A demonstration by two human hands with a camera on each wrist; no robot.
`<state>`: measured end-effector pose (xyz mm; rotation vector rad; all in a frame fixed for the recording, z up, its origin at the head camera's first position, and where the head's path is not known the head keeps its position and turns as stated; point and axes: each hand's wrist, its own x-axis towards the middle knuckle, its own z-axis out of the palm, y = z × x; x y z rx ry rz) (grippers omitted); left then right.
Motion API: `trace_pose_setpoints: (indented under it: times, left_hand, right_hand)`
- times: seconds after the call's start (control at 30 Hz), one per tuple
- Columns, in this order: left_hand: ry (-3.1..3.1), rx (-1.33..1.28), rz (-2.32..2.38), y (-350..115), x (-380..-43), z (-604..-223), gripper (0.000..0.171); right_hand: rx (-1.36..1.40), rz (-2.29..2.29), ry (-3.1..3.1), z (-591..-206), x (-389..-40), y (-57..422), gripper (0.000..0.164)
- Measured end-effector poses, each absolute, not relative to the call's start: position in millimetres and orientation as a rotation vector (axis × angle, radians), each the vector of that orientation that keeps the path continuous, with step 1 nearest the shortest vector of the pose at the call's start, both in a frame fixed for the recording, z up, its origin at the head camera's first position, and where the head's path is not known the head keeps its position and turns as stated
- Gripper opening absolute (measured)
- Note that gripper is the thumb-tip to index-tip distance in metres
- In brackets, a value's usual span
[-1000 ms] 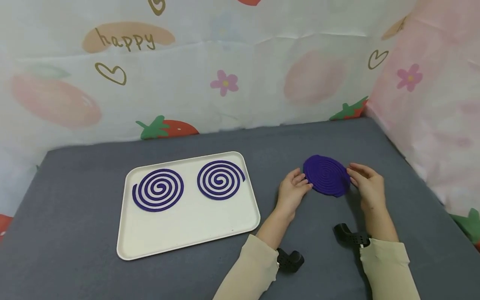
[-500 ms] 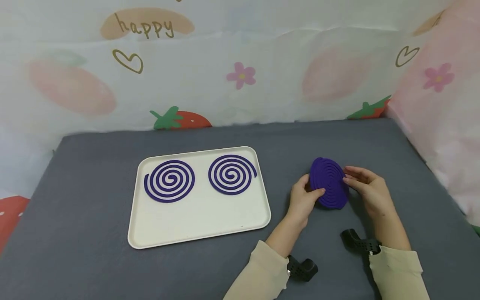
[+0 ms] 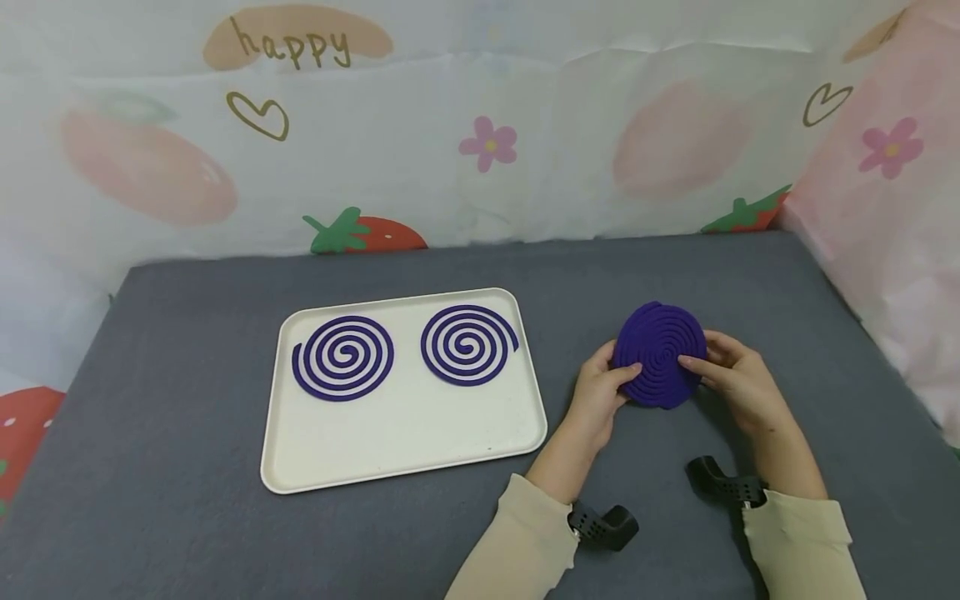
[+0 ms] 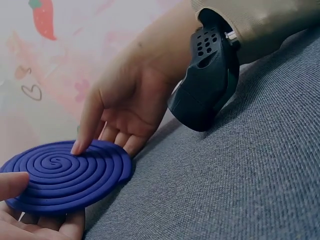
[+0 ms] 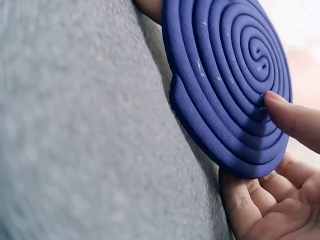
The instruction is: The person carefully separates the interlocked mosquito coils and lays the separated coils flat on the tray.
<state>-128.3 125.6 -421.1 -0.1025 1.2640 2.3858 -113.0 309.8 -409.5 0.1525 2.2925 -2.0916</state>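
Note:
A purple disc of tightly nested mosquito coils (image 3: pixel 662 329) is held between both hands, tilted up toward me at the right of the table. My left hand (image 3: pixel 597 398) grips its left edge, thumb on the top face and fingers beneath. From the other side my right hand (image 3: pixel 742 385) pinches it, the thumb tip pressing near the spiral's centre. In the left wrist view the disc (image 4: pixel 102 172) shows a small S-shaped middle, close above the grey cloth. The right wrist view has the right fingers (image 5: pixel 240 202) spread under the disc's lower edge.
Left of the hands lies a cream tray (image 3: pixel 405 442) bearing two separated purple mosquito coils, a left coil (image 3: pixel 347 352) and a right coil (image 3: pixel 467 343). Grey cloth (image 3: pixel 172 400) covers the table. A printed curtain (image 3: pixel 555 167) stands behind and on the right.
The hands went from touching the disc's edges with their fingertips to gripping it with thumbs on top. The disc turned and tilted between them. The head view shifted slightly.

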Motion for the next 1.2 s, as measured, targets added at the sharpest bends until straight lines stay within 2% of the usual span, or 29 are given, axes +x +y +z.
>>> trace_pose_setpoints:
  times: [0.57,0.9,1.2]
  left_hand:
    - [1.292,-0.118,2.413,125,-126,-424,0.046]
    - [1.24,-0.195,2.491,125,-127,-421,0.042]
    - [1.165,-0.117,2.513,128,-124,-414,0.038]
  right_hand:
    - [0.032,-2.417,2.124,-406,-111,298,0.03]
    - [-0.026,-2.513,1.991,-402,-112,287,0.032]
    - [0.006,-2.581,1.873,-398,-110,285,0.033]
